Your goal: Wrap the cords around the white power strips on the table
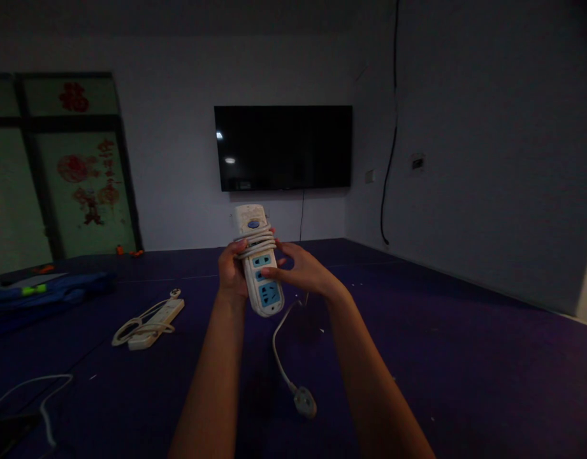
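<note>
A white power strip (259, 280) with blue sockets is held up, tilted, in front of me. Its white cord (259, 241) is wound several times around the upper part. My left hand (232, 268) grips the strip's left side, thumb on the windings. From the right, my right hand (305, 271) holds it too, thumb over the sockets and other fingers partly hidden behind. A loose end of cord hangs below, and its plug (304, 402) dangles low over the dark purple surface (465, 357).
A second white power strip (157, 324) with a looped cord lies to the left. Beyond it are a blue cloth (78, 288) and small orange things (137, 253). A white cable (44, 401) lies front left. A television (283, 148) hangs on the far wall.
</note>
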Demonstrator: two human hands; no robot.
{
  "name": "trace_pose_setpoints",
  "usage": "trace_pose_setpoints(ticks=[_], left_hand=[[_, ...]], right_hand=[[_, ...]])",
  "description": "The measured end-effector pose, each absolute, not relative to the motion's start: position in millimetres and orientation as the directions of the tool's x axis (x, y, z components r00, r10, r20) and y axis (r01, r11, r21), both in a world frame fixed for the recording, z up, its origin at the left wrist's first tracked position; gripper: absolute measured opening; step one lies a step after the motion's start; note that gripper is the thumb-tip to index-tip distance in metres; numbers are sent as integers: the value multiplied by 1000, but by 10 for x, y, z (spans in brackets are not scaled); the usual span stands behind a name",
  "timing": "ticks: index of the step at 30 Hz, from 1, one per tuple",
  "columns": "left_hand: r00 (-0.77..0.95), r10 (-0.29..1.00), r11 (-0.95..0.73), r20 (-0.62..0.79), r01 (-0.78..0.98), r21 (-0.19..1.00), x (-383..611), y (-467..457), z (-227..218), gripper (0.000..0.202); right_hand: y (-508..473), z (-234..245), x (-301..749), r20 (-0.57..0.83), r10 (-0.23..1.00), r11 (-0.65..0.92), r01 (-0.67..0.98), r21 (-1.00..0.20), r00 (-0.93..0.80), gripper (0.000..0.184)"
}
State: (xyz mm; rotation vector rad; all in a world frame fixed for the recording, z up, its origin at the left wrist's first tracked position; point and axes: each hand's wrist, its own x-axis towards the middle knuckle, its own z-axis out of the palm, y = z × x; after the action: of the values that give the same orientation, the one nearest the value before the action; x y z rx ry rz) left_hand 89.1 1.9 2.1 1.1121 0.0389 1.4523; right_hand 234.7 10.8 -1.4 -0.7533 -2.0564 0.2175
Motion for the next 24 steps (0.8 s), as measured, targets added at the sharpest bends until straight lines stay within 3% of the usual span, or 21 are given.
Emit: trace_pose_setpoints(ticks=[8,18,24], left_hand=[[235,770,-267,593,-726,634,905,66,-25,52],[231,787,-269,572,-705,656,931,117,-41,48],[123,835,-337,537,-657,674,961,114,38,39]], right_hand=[[51,18,2364,748,505,834,465,-296,-430,44],[68,51,2332,776,544,814,427,-394,-320,29],[26,61,2244,881,468,767,528,-364,-72,39]])
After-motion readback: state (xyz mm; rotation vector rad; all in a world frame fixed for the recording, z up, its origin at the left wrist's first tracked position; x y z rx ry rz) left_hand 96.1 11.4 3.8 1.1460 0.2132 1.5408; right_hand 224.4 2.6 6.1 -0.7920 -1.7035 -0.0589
